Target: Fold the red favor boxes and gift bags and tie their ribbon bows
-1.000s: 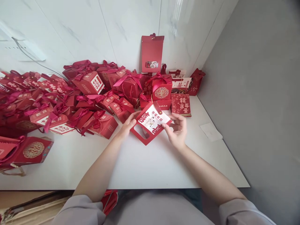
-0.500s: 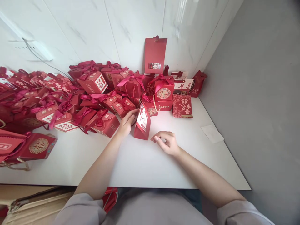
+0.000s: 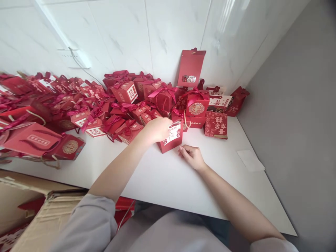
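Note:
A small red gift box [image 3: 172, 142] with a white printed panel stands on the white table in front of me. My left hand [image 3: 158, 130] reaches over its upper left side, fingers closed at the top; the fingertips are partly hidden. Close to the box's lower right corner, my right hand [image 3: 193, 156] rests on the table with its fingers curled in and the thumb against them. Nothing shows in that hand, and I cannot tell whether it touches the box.
Many red gift boxes with ribbons [image 3: 128, 131] are piled along the left and back. A flat red patterned packet [image 3: 216, 125] and a stacked box [image 3: 196, 105] stand behind. White paper [image 3: 251, 161] lies near the right edge. A cardboard carton [image 3: 49, 213] is below the table.
My left hand has moved from beside the gift box to its top and closed there. The box has turned and leans differently. The view has swung left.

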Available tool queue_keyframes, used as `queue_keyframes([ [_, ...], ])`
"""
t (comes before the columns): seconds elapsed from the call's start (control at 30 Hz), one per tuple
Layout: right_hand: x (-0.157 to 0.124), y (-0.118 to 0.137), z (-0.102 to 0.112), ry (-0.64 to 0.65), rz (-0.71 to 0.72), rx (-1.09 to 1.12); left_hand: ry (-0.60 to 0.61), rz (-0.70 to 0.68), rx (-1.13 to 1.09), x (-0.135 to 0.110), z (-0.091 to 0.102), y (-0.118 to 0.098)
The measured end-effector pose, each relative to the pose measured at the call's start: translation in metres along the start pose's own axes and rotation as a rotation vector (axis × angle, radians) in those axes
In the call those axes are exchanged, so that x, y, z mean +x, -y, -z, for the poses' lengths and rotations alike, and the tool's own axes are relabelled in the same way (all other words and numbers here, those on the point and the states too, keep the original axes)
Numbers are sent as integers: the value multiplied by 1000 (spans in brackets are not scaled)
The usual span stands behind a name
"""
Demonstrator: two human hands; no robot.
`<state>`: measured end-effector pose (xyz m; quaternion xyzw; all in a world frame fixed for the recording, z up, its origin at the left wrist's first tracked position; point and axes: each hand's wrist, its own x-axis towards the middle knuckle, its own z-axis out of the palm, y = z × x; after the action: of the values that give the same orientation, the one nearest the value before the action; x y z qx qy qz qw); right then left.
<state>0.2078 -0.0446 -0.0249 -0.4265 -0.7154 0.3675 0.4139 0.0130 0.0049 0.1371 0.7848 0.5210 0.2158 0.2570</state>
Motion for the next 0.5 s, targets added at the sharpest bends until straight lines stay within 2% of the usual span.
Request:
queue_keyframes([
  [0.17, -3, 1, -1, 7, -22, 7, 168, -49, 61, 12, 4, -7],
  [0.27, -4, 0, -2, 16, -34, 11, 221, -58, 93, 9, 20, -14],
  [0.33, -6, -2, -2, 27, -40, 12, 208, -23, 74, 0, 46, -15],
  [0.4, -8, -4, -2, 36, -45, 13, 128, 27, 41, -20, 83, -15],
  [0.5, -10, -4, -3, 47, -47, 9, -21, 72, 130, -77, 150, -12],
])
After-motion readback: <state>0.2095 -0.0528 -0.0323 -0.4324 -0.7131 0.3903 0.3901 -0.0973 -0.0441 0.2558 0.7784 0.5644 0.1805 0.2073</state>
